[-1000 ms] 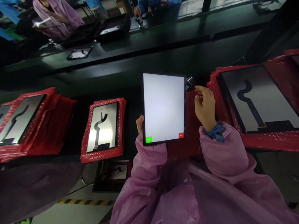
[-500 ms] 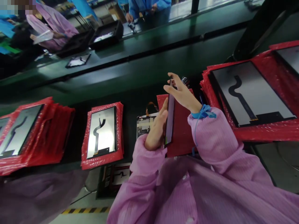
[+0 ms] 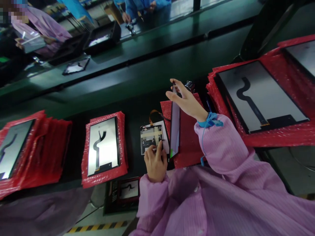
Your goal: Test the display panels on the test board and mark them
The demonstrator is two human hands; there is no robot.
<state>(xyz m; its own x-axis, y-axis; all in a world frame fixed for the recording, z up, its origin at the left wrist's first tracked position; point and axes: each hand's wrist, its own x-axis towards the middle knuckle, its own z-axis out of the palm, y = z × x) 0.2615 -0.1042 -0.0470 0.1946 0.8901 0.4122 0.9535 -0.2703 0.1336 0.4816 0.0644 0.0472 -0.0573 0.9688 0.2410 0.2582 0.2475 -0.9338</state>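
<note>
My right hand (image 3: 185, 100) holds a thin display panel (image 3: 175, 127) by its top end, between thumb and fingers. The panel stands tilted nearly on edge, its pale purple face seen at a steep slant, with a small green patch at the bottom corner. My left hand (image 3: 156, 164) rests with fingers apart on the lower right part of a small circuit board (image 3: 150, 131) crossed by beige tape. An orange-brown flex cable (image 3: 154, 113) loops from the board's top toward the panel. Beneath the panel lies a red sheet (image 3: 189, 141).
Display panels on red bubble bags lie at left (image 3: 103, 147), far left (image 3: 14, 147) and right (image 3: 263, 95). A small metallic object (image 3: 189, 86) sits behind my right hand. Across the green bench, co-workers sit near black trays (image 3: 103, 37).
My left hand has left the panel's side and come down onto the circuit board. The right hand still holds the panel's top. The view has shifted slightly.
</note>
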